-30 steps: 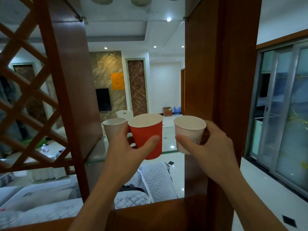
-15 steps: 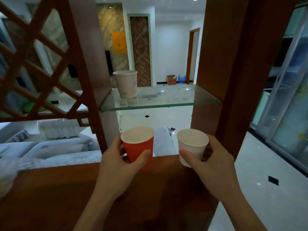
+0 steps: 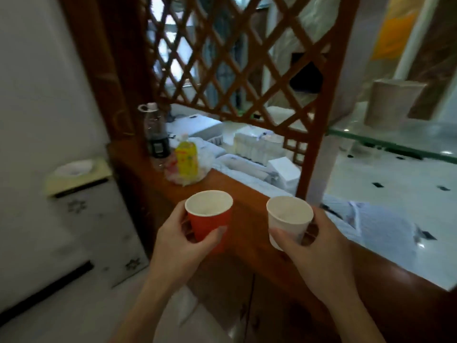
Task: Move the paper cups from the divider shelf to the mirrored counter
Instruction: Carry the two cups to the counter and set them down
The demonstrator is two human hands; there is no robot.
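Head view | our left hand (image 3: 183, 243) grips a red paper cup (image 3: 210, 219) upright | our right hand (image 3: 314, 253) grips a white paper cup (image 3: 289, 220) upright | both above the wooden counter (image 3: 242, 194) | third cup (image 3: 393, 102) blurred on glass shelf (image 3: 395, 142).

A lived-in home: a carved wooden lattice room divider (image 3: 222, 58) with a glass shelf (image 3: 395, 142), quilted white bedding (image 3: 371, 219), and a tiled floor (image 3: 395, 179).

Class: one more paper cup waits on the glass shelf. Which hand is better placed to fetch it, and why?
Right hand, probably: the remaining cup stands upper right, nearer that side. But both hands are full, so its white cup must be set down first.
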